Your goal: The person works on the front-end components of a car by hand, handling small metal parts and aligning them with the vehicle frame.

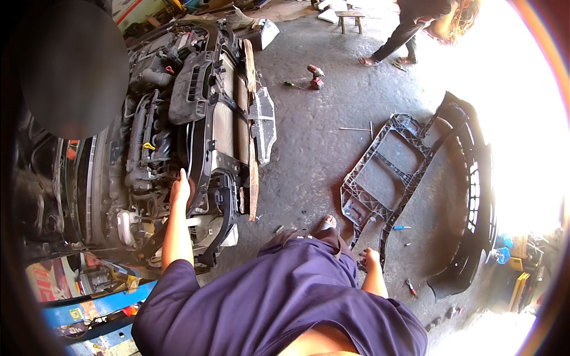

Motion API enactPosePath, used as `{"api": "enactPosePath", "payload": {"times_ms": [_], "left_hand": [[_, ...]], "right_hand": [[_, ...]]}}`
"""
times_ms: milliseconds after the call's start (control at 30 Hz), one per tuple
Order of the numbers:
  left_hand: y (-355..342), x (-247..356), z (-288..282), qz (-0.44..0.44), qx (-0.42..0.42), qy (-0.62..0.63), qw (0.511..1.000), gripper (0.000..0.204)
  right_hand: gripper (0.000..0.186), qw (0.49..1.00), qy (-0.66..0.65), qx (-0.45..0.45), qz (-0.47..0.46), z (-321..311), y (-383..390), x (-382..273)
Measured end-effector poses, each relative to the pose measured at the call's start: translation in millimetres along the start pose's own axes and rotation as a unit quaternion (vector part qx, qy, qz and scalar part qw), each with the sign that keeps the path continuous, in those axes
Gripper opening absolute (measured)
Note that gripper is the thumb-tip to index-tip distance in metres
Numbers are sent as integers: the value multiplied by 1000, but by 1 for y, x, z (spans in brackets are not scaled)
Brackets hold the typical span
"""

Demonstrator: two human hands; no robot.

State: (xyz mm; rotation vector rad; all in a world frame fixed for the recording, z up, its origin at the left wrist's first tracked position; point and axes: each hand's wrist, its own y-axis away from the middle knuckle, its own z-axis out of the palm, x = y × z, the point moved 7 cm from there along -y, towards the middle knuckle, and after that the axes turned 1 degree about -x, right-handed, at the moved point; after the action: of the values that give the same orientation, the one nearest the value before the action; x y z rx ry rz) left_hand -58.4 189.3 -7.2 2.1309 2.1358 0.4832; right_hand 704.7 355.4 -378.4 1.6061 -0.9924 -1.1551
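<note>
My left hand [180,191] reaches into the open engine bay [145,133] of a car, beside the black front panel [202,169] that frames the radiator [224,127]. One digit sticks out toward the far side; the other fingers are hidden, so its grip does not show. A white plastic reservoir [124,226] sits to its near left. Low at my right side is my right hand [370,258], its fingers curled. Whatever it may hold cannot be made out. Below it in view runs one leg of a black lattice plastic frame [350,178] on the floor.
A black bumper cover [484,190] lies right of the frame. On the floor are a red cordless driver [316,77], a blue-handled screwdriver [402,227] and a red-handled tool [411,289]. Another person [401,35] stands at the far right, near a wooden stool [350,21].
</note>
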Motion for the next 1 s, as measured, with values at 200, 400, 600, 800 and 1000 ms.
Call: {"api": "enactPosePath", "payload": {"times_ms": [200, 400, 600, 800, 1000], "left_hand": [[31, 4, -23, -6, 84, -7, 996, 76], [27, 3, -21, 34, 125, 10, 992, 68], [29, 0, -23, 38, 139, 23, 989, 68], [33, 6, -23, 35, 129, 22, 991, 67], [34, 4, -25, 31, 144, 4, 989, 63]], "right_hand": [[14, 996, 49, -7, 79, 2, -1, 52], [18, 999, 13, -5, 45, 1, -43, 45], [21, 994, 52, 12, -93, 26, -6, -39], [29, 995, 54, -7, -78, 25, -11, -35], [17, 999, 33, -11, 32, 15, -23, 30]]}}
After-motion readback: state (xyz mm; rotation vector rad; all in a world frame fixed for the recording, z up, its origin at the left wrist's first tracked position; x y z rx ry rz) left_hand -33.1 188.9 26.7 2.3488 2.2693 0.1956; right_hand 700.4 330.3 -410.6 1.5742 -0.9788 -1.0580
